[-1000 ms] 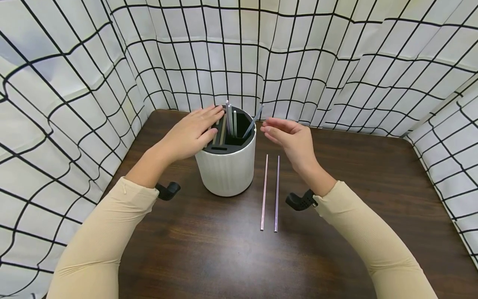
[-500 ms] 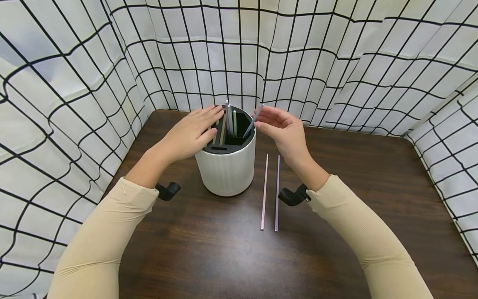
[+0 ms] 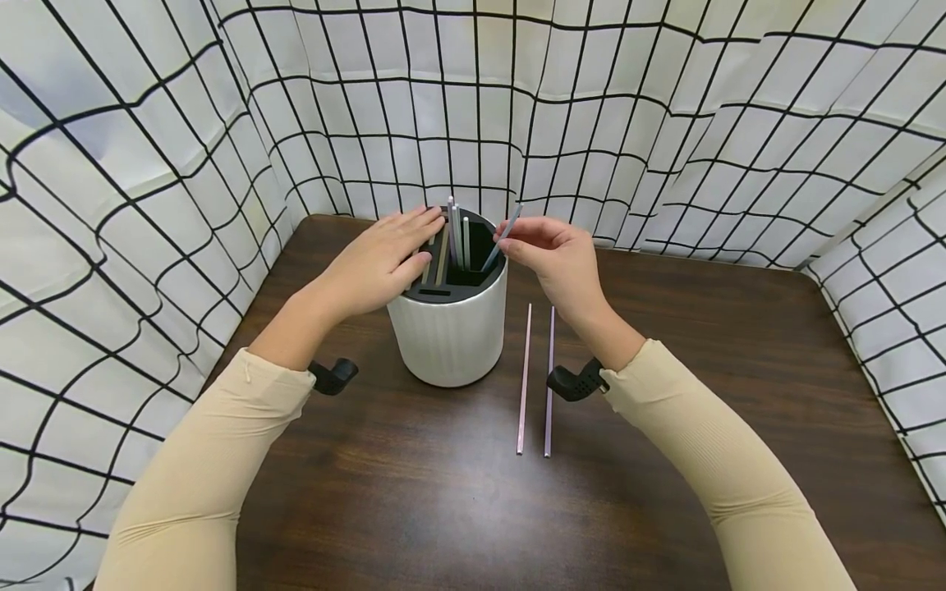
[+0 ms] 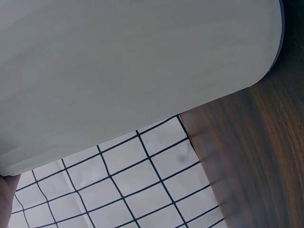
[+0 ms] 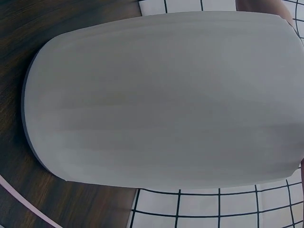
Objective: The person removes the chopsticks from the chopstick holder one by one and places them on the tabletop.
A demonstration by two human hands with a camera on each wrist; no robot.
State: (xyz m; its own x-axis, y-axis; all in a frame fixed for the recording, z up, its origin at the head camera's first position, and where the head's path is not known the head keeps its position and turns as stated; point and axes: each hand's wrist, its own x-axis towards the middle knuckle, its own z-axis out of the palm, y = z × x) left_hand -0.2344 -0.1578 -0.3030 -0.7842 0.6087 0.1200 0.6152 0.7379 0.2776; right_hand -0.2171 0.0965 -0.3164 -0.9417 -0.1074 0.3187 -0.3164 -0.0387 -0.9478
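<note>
A white ribbed holder (image 3: 447, 341) with a black slotted top (image 3: 432, 293) stands on the table. My left hand (image 3: 380, 258) rests flat on the left part of that top, covering some slots. With thumb and fingertips, my right hand (image 3: 557, 263) pinches a blue-grey chopstick (image 3: 515, 214), which leans against the right rim with its lower end inside the large opening. Several pale chopsticks (image 3: 457, 238) stand upright in the same opening. In both wrist views the holder wall (image 4: 133, 61) (image 5: 161, 99) fills most of the picture.
A pink chopstick (image 3: 524, 382) and a purple chopstick (image 3: 548, 427) lie side by side on the dark wooden table (image 3: 414, 484), right of the holder. White curtains with a black grid (image 3: 591, 123) enclose the table's back and sides.
My right hand has moved left to the holder's rim and taken hold of the leaning blue-grey chopstick. The left hand has stayed on the top.
</note>
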